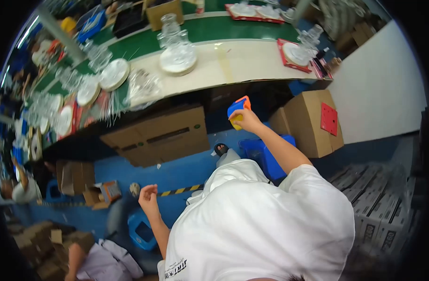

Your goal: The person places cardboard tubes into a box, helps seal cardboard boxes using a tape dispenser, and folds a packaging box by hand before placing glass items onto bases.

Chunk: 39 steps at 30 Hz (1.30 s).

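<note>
My right hand is wrapped round a small blue, orange and yellow object, held out in front of the workbench edge. What the object is cannot be made out. Below it on the floor is a blue plastic stool or bin. My left hand hangs low at the left over the blue floor, its fingers curled, with nothing visible in them. Nearest to it are the black and yellow floor stripe and a blue stool.
A bench crosses the front, bearing clear parts on white round bases. Cardboard leans under it; a carton with a red sheet stands right. Stacked boxes lie lower right. A co-worker is at lower left.
</note>
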Tool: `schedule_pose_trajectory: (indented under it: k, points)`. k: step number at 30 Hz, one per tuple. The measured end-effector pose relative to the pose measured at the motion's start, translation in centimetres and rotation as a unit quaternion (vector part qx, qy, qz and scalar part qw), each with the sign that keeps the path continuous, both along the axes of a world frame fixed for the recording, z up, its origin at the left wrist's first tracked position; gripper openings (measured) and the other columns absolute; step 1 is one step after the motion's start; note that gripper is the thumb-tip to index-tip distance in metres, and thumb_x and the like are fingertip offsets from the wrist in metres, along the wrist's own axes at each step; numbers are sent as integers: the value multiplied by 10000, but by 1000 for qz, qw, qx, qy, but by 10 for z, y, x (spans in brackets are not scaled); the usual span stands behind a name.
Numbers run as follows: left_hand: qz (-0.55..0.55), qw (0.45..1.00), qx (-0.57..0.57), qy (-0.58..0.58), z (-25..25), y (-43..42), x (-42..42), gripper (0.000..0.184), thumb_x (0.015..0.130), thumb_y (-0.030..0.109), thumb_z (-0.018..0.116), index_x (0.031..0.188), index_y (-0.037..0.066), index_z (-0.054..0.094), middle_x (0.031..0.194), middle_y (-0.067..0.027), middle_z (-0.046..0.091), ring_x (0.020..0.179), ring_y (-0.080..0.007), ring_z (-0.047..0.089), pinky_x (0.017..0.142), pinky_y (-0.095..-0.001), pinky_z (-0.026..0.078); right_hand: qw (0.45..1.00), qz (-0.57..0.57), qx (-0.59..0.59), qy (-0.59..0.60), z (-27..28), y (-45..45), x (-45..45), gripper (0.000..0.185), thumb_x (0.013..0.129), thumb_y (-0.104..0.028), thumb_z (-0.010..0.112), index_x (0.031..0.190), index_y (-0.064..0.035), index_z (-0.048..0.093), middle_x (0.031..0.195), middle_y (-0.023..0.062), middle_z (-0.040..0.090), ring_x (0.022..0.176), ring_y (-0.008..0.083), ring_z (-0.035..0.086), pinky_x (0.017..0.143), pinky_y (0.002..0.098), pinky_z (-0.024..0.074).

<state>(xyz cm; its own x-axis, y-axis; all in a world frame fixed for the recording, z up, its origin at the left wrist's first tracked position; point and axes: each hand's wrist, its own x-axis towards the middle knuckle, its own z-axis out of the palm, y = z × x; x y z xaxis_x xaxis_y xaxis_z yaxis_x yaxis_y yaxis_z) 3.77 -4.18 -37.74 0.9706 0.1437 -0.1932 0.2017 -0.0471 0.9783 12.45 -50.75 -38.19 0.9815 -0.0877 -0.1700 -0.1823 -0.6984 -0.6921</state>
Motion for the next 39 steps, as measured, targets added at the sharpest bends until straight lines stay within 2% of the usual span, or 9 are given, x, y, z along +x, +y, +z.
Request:
schedule_pose_trajectory:
  k: [3,6,15,18,22,25,31,36,39]
  points:
    - [-26,1000,7,4,2,-42,25,195,804,-118,489,948,-28,584,907,-101,645,807,-126,590,747,-235,473,987,-7,-144,-77,-17,-70,40,144,732,-80,653,836,-171,695,903,115,636,886,299,605,796,385,477]
    - [-29,999,14,13,9,-92,44,162,803,-106,509,917,-18,584,872,-90,637,760,-113,571,714,-228,462,974,-16,-216,-67,-40,-140,105,102,726,-101,635,778,-170,690,915,133,604,926,317,578,786,401,461]
    - [2,999,-1,54,30,-217,101,115,817,-55,581,919,-8,603,864,-90,642,801,-120,593,740,-225,469,946,-18,-324,-2,-99,-228,237,79,712,-163,644,757,-194,701,1015,111,569,1026,283,525,862,445,384]
    - [-5,997,30,71,39,-230,111,107,816,-27,625,921,-10,613,867,-91,646,817,-123,600,752,-226,472,930,-25,-365,22,-108,-233,233,84,705,-161,643,757,-185,705,1060,112,559,1073,281,498,899,445,357]
    - [-27,996,24,82,43,-227,117,127,810,8,667,928,-14,624,869,-86,650,830,-124,606,763,-226,474,918,14,-392,-58,-100,-226,211,128,709,-139,640,822,-156,697,1127,129,536,1120,306,470,930,469,348]
    - [-89,992,46,81,22,-221,139,109,835,13,638,941,-11,625,868,-77,649,798,-120,601,739,-228,477,912,-15,-332,-240,-65,-218,191,163,746,-126,599,881,-124,690,1157,142,529,1154,313,451,926,463,374]
    - [-134,988,-9,81,15,-255,183,100,891,80,583,919,-2,633,829,-65,641,762,-112,584,708,-236,468,966,-130,-135,-176,-35,-187,105,204,705,-40,609,895,-107,647,1220,155,504,1155,334,456,952,413,394]
    - [-158,982,-47,94,0,-274,189,172,925,137,543,849,6,624,783,-55,627,746,-101,569,685,-236,454,966,-143,-158,-143,-40,-233,49,189,713,-47,602,887,-112,637,1174,152,526,1100,338,494,930,410,413]
    - [-173,979,-42,104,-8,-276,191,179,924,140,546,820,11,614,766,-48,621,736,-99,565,673,-233,450,921,-267,-217,-183,-37,-316,44,232,709,-64,618,939,-97,626,1127,151,551,1063,335,517,906,404,431]
